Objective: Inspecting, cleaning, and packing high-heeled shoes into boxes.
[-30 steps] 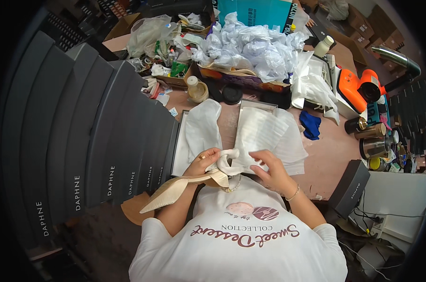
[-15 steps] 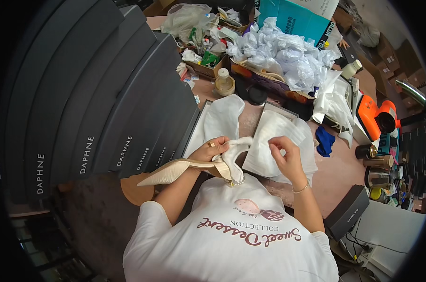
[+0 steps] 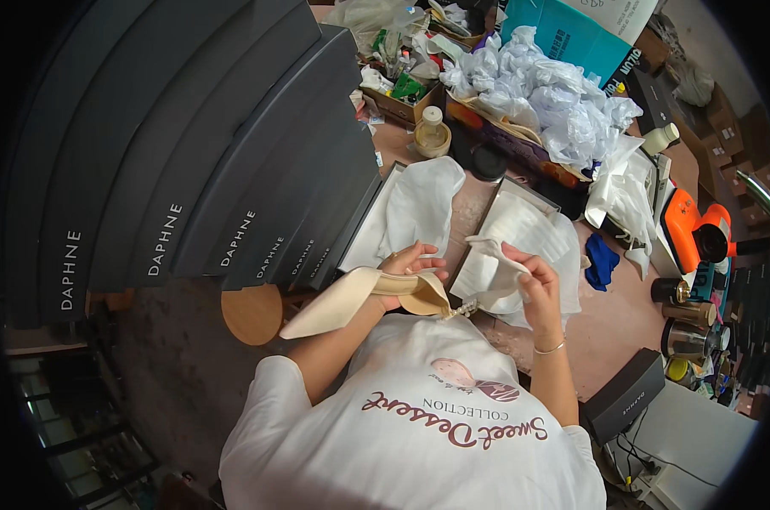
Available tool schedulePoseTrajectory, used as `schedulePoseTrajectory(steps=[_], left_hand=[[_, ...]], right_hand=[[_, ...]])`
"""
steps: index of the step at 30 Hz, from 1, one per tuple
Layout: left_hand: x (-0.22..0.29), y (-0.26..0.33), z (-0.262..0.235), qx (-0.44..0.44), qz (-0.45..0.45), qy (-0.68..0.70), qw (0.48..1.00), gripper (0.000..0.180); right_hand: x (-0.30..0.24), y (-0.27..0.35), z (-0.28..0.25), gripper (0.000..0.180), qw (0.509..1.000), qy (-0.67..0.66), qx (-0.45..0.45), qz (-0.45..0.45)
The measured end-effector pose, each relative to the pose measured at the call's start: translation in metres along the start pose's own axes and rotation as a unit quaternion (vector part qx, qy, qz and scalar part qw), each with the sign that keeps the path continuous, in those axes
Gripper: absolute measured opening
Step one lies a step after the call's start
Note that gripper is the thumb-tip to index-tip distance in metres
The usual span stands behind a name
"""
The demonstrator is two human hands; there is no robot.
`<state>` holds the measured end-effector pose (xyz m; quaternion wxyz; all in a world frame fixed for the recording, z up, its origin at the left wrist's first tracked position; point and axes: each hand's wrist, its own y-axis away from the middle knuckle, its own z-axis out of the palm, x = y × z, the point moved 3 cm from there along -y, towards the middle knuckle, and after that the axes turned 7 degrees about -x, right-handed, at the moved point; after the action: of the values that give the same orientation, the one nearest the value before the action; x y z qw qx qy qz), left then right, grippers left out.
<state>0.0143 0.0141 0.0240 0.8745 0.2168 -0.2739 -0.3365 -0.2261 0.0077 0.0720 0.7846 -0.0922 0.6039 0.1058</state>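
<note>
My left hand (image 3: 408, 270) gripped a beige shoe (image 3: 364, 299), while my right hand (image 3: 534, 274) pinched white tissue paper (image 3: 495, 270) beside it — both held above the desk's (image 3: 610, 327) near edge, just in front of two open shoe boxes (image 3: 521, 223).

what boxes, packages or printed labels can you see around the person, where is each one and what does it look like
Stack of dark grey shoe boxes: person's left, long flat lids, white lettering on the ends.
Open box: ahead of the right hand, lined with white tissue.
Teal carton: far side, behind crumpled white paper, pale print.
Small black box: right, near edge, oblong.
</note>
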Motion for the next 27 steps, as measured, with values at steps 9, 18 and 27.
schedulePoseTrajectory(steps=[9, 18, 27], left_hand=[[-0.046, -0.011, -0.036, 0.113, 0.058, 0.069, 0.990, 0.038], [-0.047, 0.000, -0.021, -0.027, -0.027, 0.130, 0.991, 0.027], [-0.032, -0.025, -0.036, -0.004, 0.008, 0.151, 0.989, 0.021]], right_hand=[[0.035, 0.028, 0.028, 0.009, 0.955, 0.157, -0.116, 0.222], [0.046, 0.019, 0.043, 0.012, 0.981, 0.129, -0.101, 0.108], [0.027, -0.117, -0.005, 0.008, 0.984, -0.153, -0.024, 0.091]])
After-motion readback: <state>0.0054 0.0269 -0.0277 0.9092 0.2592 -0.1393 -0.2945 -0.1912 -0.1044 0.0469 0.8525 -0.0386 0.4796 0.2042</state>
